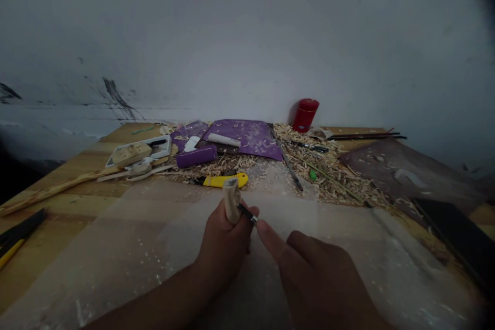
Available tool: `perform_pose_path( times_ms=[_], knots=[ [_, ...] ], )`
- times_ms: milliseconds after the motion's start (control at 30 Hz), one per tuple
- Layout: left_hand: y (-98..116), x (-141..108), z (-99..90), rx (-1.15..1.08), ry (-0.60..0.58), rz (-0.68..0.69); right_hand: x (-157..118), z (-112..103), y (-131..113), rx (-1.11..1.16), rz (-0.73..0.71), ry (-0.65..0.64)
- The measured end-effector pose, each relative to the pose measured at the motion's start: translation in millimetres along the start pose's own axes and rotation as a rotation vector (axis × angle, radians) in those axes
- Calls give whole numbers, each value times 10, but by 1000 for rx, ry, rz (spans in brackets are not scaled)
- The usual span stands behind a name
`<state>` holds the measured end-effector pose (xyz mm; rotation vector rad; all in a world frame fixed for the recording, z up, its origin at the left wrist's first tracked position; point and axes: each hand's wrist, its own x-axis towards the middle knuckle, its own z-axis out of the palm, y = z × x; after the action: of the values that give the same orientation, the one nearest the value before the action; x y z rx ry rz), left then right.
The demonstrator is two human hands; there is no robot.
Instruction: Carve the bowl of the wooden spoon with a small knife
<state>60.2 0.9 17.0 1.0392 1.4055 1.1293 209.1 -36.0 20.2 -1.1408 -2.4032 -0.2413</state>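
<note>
My left hand (226, 240) is wrapped around a small pale piece of carved wood (231, 200), which stands upright out of the fist. My right hand (320, 273) is closed, its index finger stretched along a slim carving tool (248, 213) with a dark front part and a shiny metal band. The tool's tip meets the side of the wood, close to my left thumb. Most of the handle is hidden by my right hand. Just beyond the wood lies a yellow utility knife (226, 180).
Wood shavings (340, 178) cover the back of the table (77, 188). Among them are a purple sheet (247, 136), a purple roll (196, 157) and a white tray (164, 145). A red canister (306, 115) leans by the wall. Pliers-like yellow-black handles (17, 240) lie left, a dark flat slab (456, 240) right.
</note>
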Motion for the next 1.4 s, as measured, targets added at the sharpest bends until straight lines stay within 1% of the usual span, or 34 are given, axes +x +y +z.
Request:
perform_pose_path(
  times_ms=[133, 267, 367, 567, 633, 700, 767, 800, 900, 1000, 1100, 1200, 1300, 1400],
  knots=[
    [1, -20, 27, -42, 10, -21, -4, 73, -68, 48, 48, 15],
    [19, -18, 34, -41, 43, -27, 4, 138, -112, 38, 73, 37],
    [27, -12, 32, -35, 64, -37, 15, 160, -123, 6, 50, 57],
    [22, -6, 36, -88, 55, -91, 23, 168, -135, -108, 54, 65],
    [17, -12, 42, -108, 40, -101, 31, 166, -126, -26, 45, 58],
    [12, -25, 52, -154, 4, -120, 44, 161, -113, 134, 62, 44],
    [9, -39, 67, -204, -14, -130, 61, 154, -107, 225, 69, 61],
    [9, -45, 74, -221, -14, -132, 70, 150, -106, 224, 68, 71],
    [13, -55, 88, -263, -16, -154, 84, 135, -105, 113, 51, 70],
    [21, -53, 80, -308, -79, -173, 69, 109, -91, 45, 48, 54],
    [20, -45, 52, -304, -111, -158, 38, 69, -64, 39, 49, 56],
    [-2, -32, 23, -282, -95, -126, 25, 29, -44, 71, 30, 50],
    [-29, -25, 7, -251, -79, -86, 26, 13, -40, 88, -4, 75],
    [-36, -38, 2, -213, -53, -58, 16, 20, -46, 75, -2, 86]
  ],
)
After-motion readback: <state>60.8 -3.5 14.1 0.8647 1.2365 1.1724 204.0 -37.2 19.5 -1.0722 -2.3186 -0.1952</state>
